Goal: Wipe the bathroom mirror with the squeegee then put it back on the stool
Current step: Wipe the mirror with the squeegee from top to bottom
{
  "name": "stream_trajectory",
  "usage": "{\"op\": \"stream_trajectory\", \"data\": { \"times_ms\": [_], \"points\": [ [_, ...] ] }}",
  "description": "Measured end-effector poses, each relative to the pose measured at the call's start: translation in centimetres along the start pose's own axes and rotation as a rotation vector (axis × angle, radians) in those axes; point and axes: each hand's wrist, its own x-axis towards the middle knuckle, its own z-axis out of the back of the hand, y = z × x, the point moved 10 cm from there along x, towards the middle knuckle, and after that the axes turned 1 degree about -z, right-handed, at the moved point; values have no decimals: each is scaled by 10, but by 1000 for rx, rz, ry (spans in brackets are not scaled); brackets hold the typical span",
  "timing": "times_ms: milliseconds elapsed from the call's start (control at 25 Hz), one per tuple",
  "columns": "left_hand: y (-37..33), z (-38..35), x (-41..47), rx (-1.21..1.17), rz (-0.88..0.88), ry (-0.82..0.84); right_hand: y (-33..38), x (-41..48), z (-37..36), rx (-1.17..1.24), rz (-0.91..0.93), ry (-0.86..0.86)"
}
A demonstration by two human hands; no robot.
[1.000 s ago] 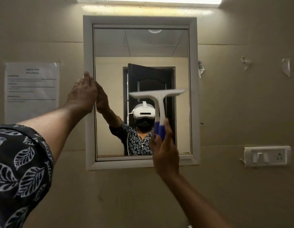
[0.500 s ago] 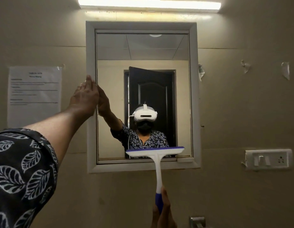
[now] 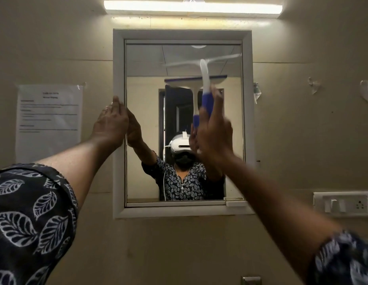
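The right hand, at centre frame and motion-blurred, grips the squeegee by its blue handle, fingers curled round it. The blade sits high in the upper right of the mirror, apparently at the top of a stroke. The left hand, fingers straight, presses flat on the mirror's left frame edge. Judgement: wiping is under way. The return to the stool, which is not in view, is not yet done.

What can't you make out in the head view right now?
All in the head view:
Squeegee blade: motion-blurred, so contact with the mirror is unclear.
Right hand: blurred; finger placement on the handle uncertain.
Stool: outside the frame.
Wall notice: print too small to read.
Metal fixture: cut off by the bottom edge.
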Motion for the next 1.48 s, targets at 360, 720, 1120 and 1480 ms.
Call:
{"op": "stream_trajectory", "data": {
  "times_ms": [360,720,1120,1480],
  "points": [
    [-1,2,-2,1,1,4,-29,78,28,-214,-140,-45],
    [0,1,-1,19,-5,-15,-118,-200,20,-207,-280,27],
    [0,1,1,12,-1,-12,24,-42,-177,770,-111,547],
    [3,0,1,-28,4,-23,23,-21,-102,267,-109,196]
  ]
}}
